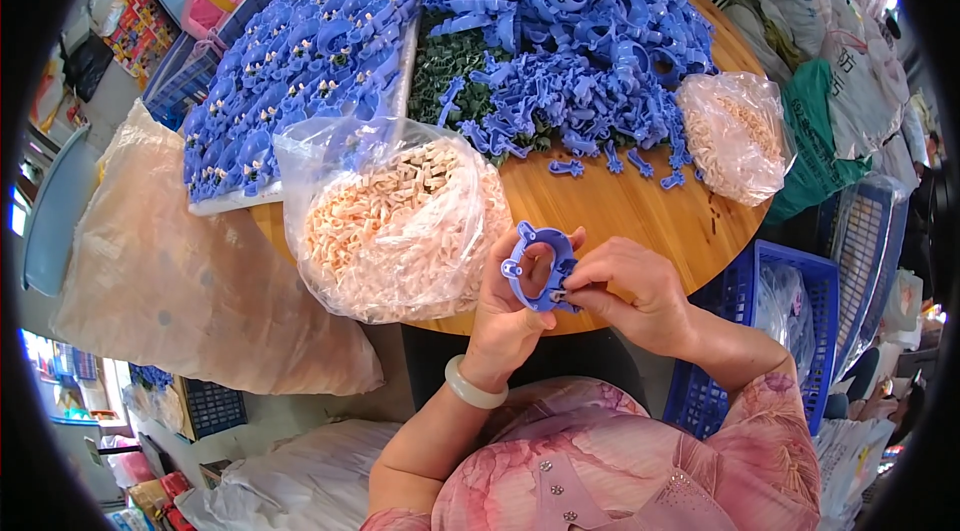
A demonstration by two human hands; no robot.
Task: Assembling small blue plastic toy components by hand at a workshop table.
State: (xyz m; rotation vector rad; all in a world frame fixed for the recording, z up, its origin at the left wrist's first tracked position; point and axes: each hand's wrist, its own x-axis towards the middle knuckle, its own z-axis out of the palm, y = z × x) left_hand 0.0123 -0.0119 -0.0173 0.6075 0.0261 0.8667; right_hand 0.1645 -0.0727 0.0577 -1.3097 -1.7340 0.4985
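- The left hand [508, 306], low in the middle of the frame, has its fingers curled around a blue plastic ring piece [540, 266], thumb up along its right side; a pale bangle [474, 386] sits on that wrist.
- The right hand [628, 293] meets the ring piece from the right, fingertips pinched narrow against its lower right edge; whether something small is between them cannot be told.
- The ring piece is held upright just above the near edge of the round wooden table [620, 206].
- Just left of the hands lies an open clear bag of small pale pieces [395, 221], touching the table edge.
- A smaller bag of the same pale pieces [735, 136] lies at the right of the table.
- A big heap of blue plastic parts [575, 26] fills the upper middle, with a patch of green parts [450, 66] at its left.
- At upper left a tray of assembled blue pieces [290, 66] rests partly on the table.
- A blue crate [745, 281] stands at lower right.
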